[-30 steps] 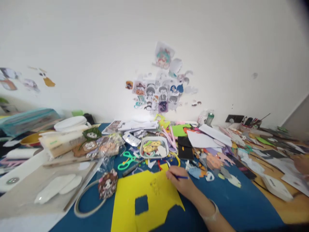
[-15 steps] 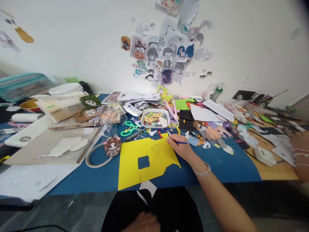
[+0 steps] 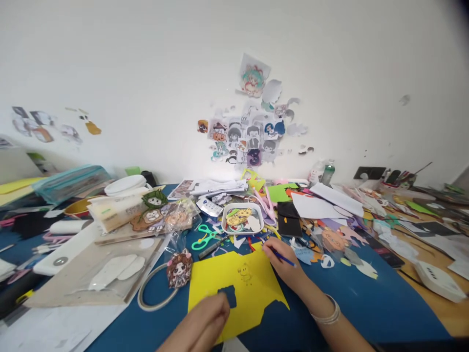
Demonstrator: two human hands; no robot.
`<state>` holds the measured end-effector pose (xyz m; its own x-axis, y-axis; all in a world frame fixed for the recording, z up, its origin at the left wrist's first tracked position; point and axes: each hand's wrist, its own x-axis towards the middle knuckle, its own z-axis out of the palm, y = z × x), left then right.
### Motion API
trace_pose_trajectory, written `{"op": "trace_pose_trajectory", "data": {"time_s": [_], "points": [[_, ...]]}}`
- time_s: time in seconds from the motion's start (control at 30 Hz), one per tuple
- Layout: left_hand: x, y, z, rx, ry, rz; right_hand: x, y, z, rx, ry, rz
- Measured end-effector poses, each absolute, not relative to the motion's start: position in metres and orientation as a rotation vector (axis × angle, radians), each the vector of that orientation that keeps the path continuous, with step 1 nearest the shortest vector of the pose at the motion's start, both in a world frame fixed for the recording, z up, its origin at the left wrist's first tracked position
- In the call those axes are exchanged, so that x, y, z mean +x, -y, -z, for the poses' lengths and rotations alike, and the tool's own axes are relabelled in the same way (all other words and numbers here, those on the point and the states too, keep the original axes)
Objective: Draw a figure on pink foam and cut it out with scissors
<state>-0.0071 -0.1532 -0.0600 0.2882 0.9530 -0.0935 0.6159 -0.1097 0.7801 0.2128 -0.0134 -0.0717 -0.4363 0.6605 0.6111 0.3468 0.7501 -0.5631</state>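
A sheet of yellow paper [image 3: 252, 313] with a cut-out square hole and a small drawn figure [image 3: 245, 274] lies before me. My right hand [image 3: 282, 261] grips a blue pen [image 3: 287, 258] at the sheet's upper right corner, its fingers wrapped round the barrel. Over the lower left of the sheet, near the hole, is my left hand [image 3: 210, 315]. It looks curled and is blurred; its fingertips are hidden. Left of the sheet lie a brown-haired character cut-out [image 3: 179, 269] and a pale ring-shaped band [image 3: 146, 298].
Behind the sheet stand a white tray [image 3: 224, 226] of cut-outs, green scissors [image 3: 205, 237] and a dark marker [image 3: 212, 248]. A black pouch [image 3: 289, 218] and paper scraps lie to the right. A white power strip [image 3: 437, 281] sits far right, a plastic bag with white cut-outs [image 3: 117, 274] left.
My left hand has risen from my lap to above the yellow sheet. The view has tilted up. Another person's hand at the right edge is out of view. The pen remains in my right hand.
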Motion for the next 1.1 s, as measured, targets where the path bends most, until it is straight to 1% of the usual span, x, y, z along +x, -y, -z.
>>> {"op": "trace_pose_trajectory", "data": {"time_s": [0.07,0.13,0.23,0.37,0.53,0.7,1.1], "points": [[-0.008,0.132,0.044,1.804,-1.472,-0.656,0.212,0.013,0.072,-0.718,2.041,-0.464],[-0.007,0.111,0.038,1.828,-1.517,-0.720,0.211,0.014,0.073,-0.679,2.056,-0.467],[-0.006,0.088,0.044,1.879,-1.674,-0.808,0.212,0.014,0.076,-0.650,2.130,-0.438],[-0.011,0.085,0.054,1.874,-1.806,-0.929,0.214,0.014,0.078,-0.715,2.085,-0.370],[-0.020,0.087,0.061,1.781,-2.060,-1.116,0.215,0.012,0.080,-0.850,1.883,-0.519],[-0.026,0.081,0.067,1.847,-2.140,-1.025,0.213,0.010,0.080,-0.846,1.911,-0.510],[-0.023,0.083,0.060,1.792,-2.163,-0.963,0.211,0.009,0.079,-0.855,1.931,-0.487]]}}
